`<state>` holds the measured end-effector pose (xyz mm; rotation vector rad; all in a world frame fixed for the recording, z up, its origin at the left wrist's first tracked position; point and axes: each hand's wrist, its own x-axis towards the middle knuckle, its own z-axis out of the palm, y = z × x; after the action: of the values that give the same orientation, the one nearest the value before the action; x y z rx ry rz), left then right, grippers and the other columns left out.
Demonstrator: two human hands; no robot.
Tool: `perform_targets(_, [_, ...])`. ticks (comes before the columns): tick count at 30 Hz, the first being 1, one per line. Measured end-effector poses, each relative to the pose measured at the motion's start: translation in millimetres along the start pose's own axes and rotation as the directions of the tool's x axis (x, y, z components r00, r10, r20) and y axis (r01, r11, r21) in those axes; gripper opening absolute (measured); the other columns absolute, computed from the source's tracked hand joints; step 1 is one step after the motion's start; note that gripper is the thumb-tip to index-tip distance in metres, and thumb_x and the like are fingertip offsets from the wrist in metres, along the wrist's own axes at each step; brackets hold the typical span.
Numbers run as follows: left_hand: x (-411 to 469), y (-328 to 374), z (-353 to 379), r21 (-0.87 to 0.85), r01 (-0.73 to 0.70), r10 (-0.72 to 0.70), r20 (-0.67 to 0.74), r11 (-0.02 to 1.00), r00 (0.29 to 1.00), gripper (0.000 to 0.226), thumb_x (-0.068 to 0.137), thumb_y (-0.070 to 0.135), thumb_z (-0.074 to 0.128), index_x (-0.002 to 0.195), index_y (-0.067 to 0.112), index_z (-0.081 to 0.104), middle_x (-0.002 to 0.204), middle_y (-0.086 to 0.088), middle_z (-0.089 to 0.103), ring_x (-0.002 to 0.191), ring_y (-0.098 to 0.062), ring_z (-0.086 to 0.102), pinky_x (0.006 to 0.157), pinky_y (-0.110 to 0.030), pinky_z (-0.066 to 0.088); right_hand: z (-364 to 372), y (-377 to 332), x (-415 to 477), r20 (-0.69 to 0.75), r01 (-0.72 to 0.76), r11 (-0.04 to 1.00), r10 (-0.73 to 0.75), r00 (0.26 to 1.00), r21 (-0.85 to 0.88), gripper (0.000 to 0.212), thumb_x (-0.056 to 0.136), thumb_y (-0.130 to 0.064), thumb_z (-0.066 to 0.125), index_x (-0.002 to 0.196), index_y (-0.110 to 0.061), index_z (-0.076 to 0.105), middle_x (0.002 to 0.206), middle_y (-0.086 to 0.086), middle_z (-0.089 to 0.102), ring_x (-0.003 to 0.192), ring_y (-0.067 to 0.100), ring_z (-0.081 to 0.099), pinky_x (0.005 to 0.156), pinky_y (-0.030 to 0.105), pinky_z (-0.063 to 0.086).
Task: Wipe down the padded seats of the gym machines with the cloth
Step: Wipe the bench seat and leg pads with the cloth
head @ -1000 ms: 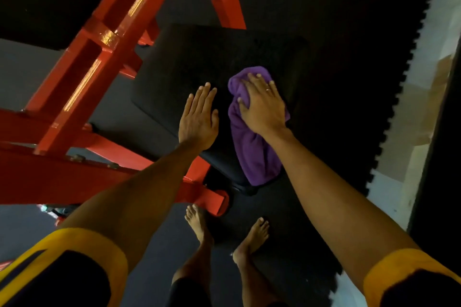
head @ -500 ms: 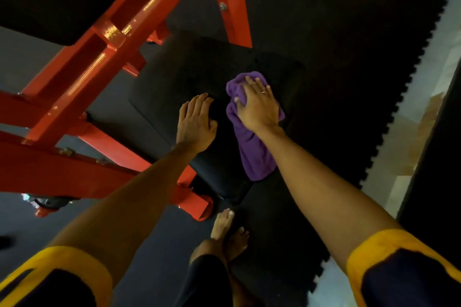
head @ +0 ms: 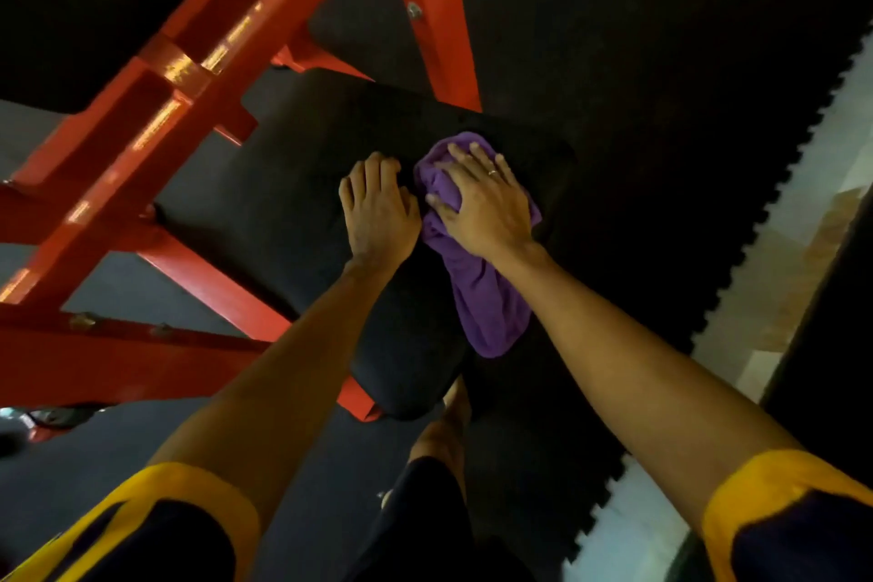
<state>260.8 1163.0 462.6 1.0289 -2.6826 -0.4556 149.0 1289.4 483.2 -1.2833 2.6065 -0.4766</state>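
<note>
A black padded seat (head: 283,203) on a red machine frame (head: 189,76) fills the middle of the view. A purple cloth (head: 491,307) lies on the seat's right part, its tail trailing toward the near edge. My right hand (head: 486,203) presses flat on the bunched top of the cloth, fingers spread, with a ring on one finger. My left hand (head: 378,213) rests on the bare pad just left of the cloth, its fingertips bent down onto the surface. The two hands almost touch.
Red steel beams cross at the left and above the seat. Another black pad (head: 94,5) sits at the top left. Dark jigsaw-edged floor mats (head: 661,156) meet a pale floor at the right. My bare foot (head: 453,411) stands just under the seat's near corner.
My left hand has slid closer to the cloth and its fingers have bent from flat. The right hand still presses the cloth, which has bunched up more. My feet have shifted.
</note>
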Motion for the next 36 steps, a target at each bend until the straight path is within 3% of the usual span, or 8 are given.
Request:
perform_targets(5, [22.9, 15.4, 8.4, 0.004, 0.034, -0.034, -0.018, 0.999, 0.999, 0.04, 0.088, 0.025, 0.045, 0.122, 0.009, 0.057, 0.137, -0.014, 0.054, 0.133, -0.037, 0.044, 0.115, -0.051, 0.028, -1.7, 6.2, -39.5, -0.108, -0.21, 0.978, 0.21, 0.972, 0.011, 0.065, 0.097, -0.058, 0.049, 0.15, -0.02, 0.048, 0.162, 0.008, 0.037, 0.154, 0.031, 0.022, 0.126, 0.052, 0.017])
perform_targets(10, [22.1, 19.9, 14.0, 0.046, 0.082, -0.085, 0.053, 0.996, 0.995, 0.051, 0.093, 0.028, 0.035, 0.136, 0.006, 0.051, 0.153, -0.017, 0.042, 0.148, -0.034, 0.03, 0.124, -0.052, 0.017, -0.4, 0.1, -6.6, -0.056, 0.008, 0.999, -0.006, 0.998, 0.036, 0.056, 0.092, -0.038, 0.067, 0.143, -0.018, 0.056, 0.16, 0.009, 0.041, 0.152, 0.033, 0.028, 0.124, 0.055, 0.02])
perform_targets(13, [24.1, 20.9, 12.2, 0.047, 0.098, -0.102, 0.093, 0.994, 0.99, 0.055, 0.093, 0.03, 0.034, 0.143, 0.009, 0.045, 0.162, -0.012, 0.031, 0.154, -0.028, 0.02, 0.127, -0.046, 0.009, -13.5, 17.7, 40.4, 0.014, -0.02, 0.999, 0.019, 1.0, 0.038, 0.052, 0.099, -0.039, 0.057, 0.147, -0.02, 0.052, 0.159, 0.005, 0.043, 0.152, 0.029, 0.03, 0.125, 0.049, 0.018])
perform_targets(18, [23.1, 29.1, 12.4, 0.003, 0.177, -0.177, 0.057, 0.984, 0.983, 0.049, 0.091, 0.027, 0.041, 0.137, 0.013, 0.048, 0.162, -0.007, 0.032, 0.154, -0.023, 0.018, 0.127, -0.047, 0.006, -38.1, 68.7, 50.4, -0.119, -0.199, 0.975, 0.21, 0.97, 0.102, 0.05, 0.095, -0.059, 0.053, 0.123, -0.02, 0.067, 0.119, 0.003, 0.071, 0.108, 0.023, 0.067, 0.097, 0.038, 0.049])
perform_targets(21, [26.3, 34.8, 13.2, -0.006, 0.269, -0.269, 0.022, 0.963, 0.963, 0.052, 0.091, 0.027, 0.043, 0.141, 0.013, 0.045, 0.164, -0.005, 0.029, 0.156, -0.021, 0.015, 0.128, -0.045, 0.002, -43.9, 69.2, 51.6, -0.071, -0.155, 0.987, 0.158, 0.985, 0.048, 0.055, 0.094, -0.06, 0.054, 0.126, -0.017, 0.064, 0.119, 0.005, 0.07, 0.106, 0.025, 0.067, 0.093, 0.038, 0.049])
perform_targets(26, [25.8, 35.8, 18.5, 0.071, 0.302, -0.306, 0.039, 0.951, 0.951, 0.06, 0.096, 0.031, 0.043, 0.152, 0.012, 0.036, 0.168, -0.005, 0.019, 0.157, -0.018, 0.007, 0.128, -0.045, 0.003, -30.9, 25.1, 114.8, 0.175, -0.004, 0.995, -0.013, 0.984, 0.098, 0.062, 0.097, -0.057, 0.053, 0.144, -0.017, 0.05, 0.14, 0.007, 0.059, 0.122, 0.026, 0.06, 0.097, 0.039, 0.047])
perform_targets(31, [28.1, 39.2, 16.2, 0.085, 0.321, -0.325, 0.03, 0.943, 0.945, 0.058, 0.101, 0.036, 0.032, 0.155, 0.014, 0.035, 0.169, -0.003, 0.019, 0.157, -0.016, 0.008, 0.128, -0.045, 0.005, -39.0, 26.8, 131.8, 0.29, 0.016, 0.986, -0.064, 0.955, 0.165, 0.064, 0.096, -0.062, 0.052, 0.145, -0.021, 0.05, 0.137, 0.005, 0.062, 0.121, 0.025, 0.062, 0.095, 0.037, 0.048])
perform_targets(36, [29.9, 42.2, 14.0, 0.121, 0.358, -0.365, 0.044, 0.926, 0.93, 0.059, 0.101, 0.035, 0.033, 0.157, 0.017, 0.032, 0.17, -0.002, 0.013, 0.157, -0.015, 0.003, 0.128, -0.042, 0.0, -68.8, 78.0, 78.7, 0.173, -0.033, 0.996, 0.018, 0.985, 0.085, 0.061, 0.094, -0.062, 0.058, 0.139, -0.02, 0.055, 0.123, 0.007, 0.068, 0.109, 0.027, 0.066, 0.082, 0.031, 0.044])
